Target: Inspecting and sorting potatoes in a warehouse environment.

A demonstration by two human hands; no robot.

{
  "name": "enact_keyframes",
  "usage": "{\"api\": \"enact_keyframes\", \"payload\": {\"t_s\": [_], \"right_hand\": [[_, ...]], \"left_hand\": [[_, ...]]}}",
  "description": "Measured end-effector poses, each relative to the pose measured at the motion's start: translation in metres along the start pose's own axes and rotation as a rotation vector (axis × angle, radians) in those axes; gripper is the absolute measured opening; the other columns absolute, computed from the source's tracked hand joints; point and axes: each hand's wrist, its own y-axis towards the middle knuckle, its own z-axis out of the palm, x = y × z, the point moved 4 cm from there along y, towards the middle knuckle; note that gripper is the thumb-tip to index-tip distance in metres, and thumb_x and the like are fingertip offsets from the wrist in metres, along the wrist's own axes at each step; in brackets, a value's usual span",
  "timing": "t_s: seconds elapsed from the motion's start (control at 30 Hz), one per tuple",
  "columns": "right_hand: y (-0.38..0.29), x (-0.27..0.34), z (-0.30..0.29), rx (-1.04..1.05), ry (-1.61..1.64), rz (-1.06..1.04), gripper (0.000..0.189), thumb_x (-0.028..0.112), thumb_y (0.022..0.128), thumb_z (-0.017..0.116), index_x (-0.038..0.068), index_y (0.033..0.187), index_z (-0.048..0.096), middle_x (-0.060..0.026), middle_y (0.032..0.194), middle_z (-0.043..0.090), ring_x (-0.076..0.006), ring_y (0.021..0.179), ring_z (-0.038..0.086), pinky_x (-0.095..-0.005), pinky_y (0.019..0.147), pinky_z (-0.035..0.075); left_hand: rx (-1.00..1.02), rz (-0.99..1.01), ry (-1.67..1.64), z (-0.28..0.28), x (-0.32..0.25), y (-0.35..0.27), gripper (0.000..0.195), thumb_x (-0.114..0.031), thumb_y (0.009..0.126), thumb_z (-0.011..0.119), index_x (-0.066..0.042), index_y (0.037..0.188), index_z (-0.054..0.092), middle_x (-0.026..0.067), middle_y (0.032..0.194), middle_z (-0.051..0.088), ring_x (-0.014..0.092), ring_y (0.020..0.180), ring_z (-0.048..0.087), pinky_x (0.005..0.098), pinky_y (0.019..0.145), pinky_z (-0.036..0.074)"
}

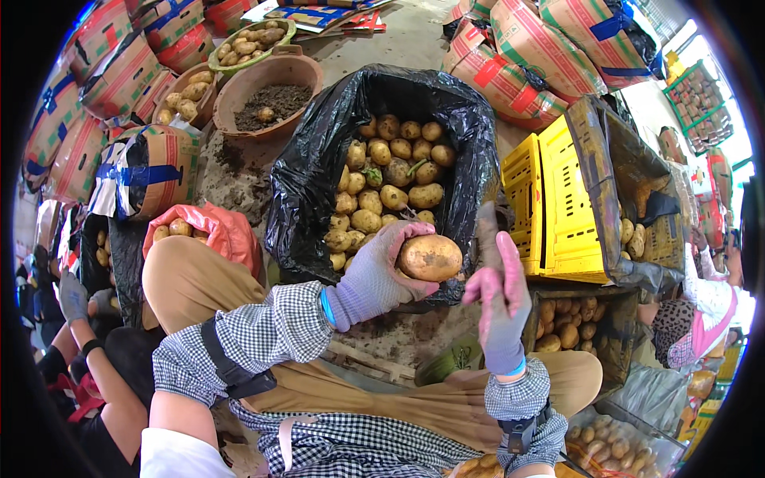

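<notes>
My left hand (382, 278), in a grey glove with pink palm and fingertips, grips a large potato (431, 258) with soil marks on its skin. Just right of it, my right hand (499, 299) wears a matching glove, with one finger pointing up. Between its fingers rises a flat, soiled blade-like tool (489, 236), blurred, its exact kind unclear. Behind both hands stands a container lined with a black plastic bag (302, 173). Many potatoes (366, 221) lie inside the liner, with a bit of green stem (416, 167) among them.
Left stand a basin of soil (269, 128), a green basin of potatoes (293, 30) and a red sack (239, 230). Yellow crates (571, 203) and a dark potato crate (618, 352) stand right. Taped cartons (520, 89) ring the area. Another person's gloved hand (73, 296) is left.
</notes>
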Motion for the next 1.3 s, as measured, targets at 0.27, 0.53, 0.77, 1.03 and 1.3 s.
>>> {"api": "enact_keyframes", "payload": {"t_s": [0.27,0.53,0.77,1.03,1.3], "right_hand": [[-0.019,-0.016,0.036,0.325,-0.27,-0.159,0.049,0.012,0.096,0.051,0.003,0.141,0.038,0.0006,0.075,0.053,-0.0056,0.059,0.045,-0.019,0.052,0.039],[0.006,-0.016,-0.008,-0.096,0.023,0.191,0.046,0.031,0.099,0.048,0.001,0.133,0.047,-0.0065,0.101,0.061,-0.0103,0.085,0.058,-0.0239,0.07,0.05],[-0.019,-0.033,-0.007,0.013,0.393,0.479,0.05,0.042,0.092,0.056,0.006,0.126,0.051,-0.0064,0.111,0.061,-0.0135,0.096,0.058,-0.0306,0.067,0.049],[-0.081,-0.057,-0.142,-0.792,0.999,0.436,0.056,0.046,0.08,0.068,0.003,0.114,0.054,-0.0114,0.09,0.059,-0.0131,0.064,0.053,-0.0195,0.054,0.045],[-0.106,-0.064,-0.189,-0.983,1.023,0.314,0.052,0.027,0.092,0.057,0.0,0.134,0.039,-0.0099,0.097,0.059,-0.0163,0.07,0.056,-0.028,0.063,0.051]], "left_hand": [[0.008,0.027,0.294,-0.004,0.006,-0.003,0.072,-0.018,0.065,0.086,-0.005,0.124,0.047,0.0095,0.121,0.055,0.021,0.112,0.056,0.031,0.098,0.044],[0.145,-0.59,-0.569,0.007,0.005,-0.008,0.061,-0.039,0.088,0.065,-0.008,0.133,0.04,0.0078,0.114,0.058,0.017,0.098,0.062,0.0275,0.072,0.058],[0.604,-0.516,-0.56,0.016,-0.011,-0.011,0.078,-0.064,0.092,0.038,-0.008,0.145,0.028,0.0128,0.107,0.061,0.019,0.083,0.064,0.0297,0.068,0.056],[0.527,-0.545,0.39,-0.061,0.056,0.093,0.055,-0.037,0.093,0.056,-0.007,0.138,0.043,0.0123,0.118,0.059,0.015,0.099,0.057,0.0287,0.088,0.048],[0.849,-0.684,1.2,0.016,0.22,0.078,0.074,-0.045,0.074,0.067,-0.004,0.131,0.047,0.02,0.126,0.056,0.033,0.113,0.056,0.038,0.095,0.046]]}}
